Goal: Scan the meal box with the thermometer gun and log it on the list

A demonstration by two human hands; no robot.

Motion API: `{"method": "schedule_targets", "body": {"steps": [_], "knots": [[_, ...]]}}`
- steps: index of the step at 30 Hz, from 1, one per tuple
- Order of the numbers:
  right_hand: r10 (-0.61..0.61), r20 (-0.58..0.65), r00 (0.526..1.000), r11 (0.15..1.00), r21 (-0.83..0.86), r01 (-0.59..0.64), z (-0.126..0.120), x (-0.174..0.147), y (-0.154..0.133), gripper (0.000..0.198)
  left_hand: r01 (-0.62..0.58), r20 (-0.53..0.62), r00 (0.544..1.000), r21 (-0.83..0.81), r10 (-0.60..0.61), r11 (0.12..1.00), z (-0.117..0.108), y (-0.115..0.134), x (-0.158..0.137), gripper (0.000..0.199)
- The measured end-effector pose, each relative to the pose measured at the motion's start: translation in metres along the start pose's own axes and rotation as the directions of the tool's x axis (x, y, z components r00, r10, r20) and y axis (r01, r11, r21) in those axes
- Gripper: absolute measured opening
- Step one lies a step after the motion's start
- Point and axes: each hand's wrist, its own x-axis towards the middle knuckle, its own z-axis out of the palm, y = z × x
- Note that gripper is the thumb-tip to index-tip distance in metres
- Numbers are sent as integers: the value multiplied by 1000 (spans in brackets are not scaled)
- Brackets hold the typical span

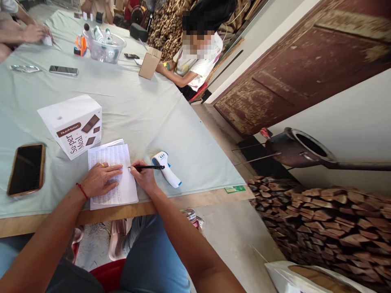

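Observation:
My right hand [144,176] is closed around a black pen [152,167], its tip at the right part of a white sheet of paper [130,191]. Rows of small handwriting cover much of the sheet, which lies on top of other papers. My left hand [102,180] rests flat across the writing with its fingers stretched out. Just right of the pen lies a white and blue infrared thermometer [171,176]. Behind the papers stands a white box [76,126] with brown print. To the left, a smartphone [27,169] lies with its dark screen up.
A clear plastic basket [105,53] with bottles stands farther back, beside an orange tape dispenser [80,45]. Another phone [63,71] lies nearby. Across the table, a person [195,61] sits by a cardboard box [150,63]. Stacked firewood [330,219] and a metal stove [293,146] are at right.

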Motion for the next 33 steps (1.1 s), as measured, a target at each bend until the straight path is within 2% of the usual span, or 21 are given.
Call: {"method": "schedule_targets", "body": {"steps": [8,18,33], "knots": [[23,-50,998,1000,8,-22,-1,1,-1,18,1,12,1000,4,-1,1000,-1,1,0,40],[1,-31,1000,999,-44,-2,-1,1,0,18,-5,-12,1000,-8,5,1000,0,0,0,39],[1,-31,1000,1000,-31,-2,-1,1,-1,16,-5,-10,1000,-7,5,1000,0,0,0,39]]}}
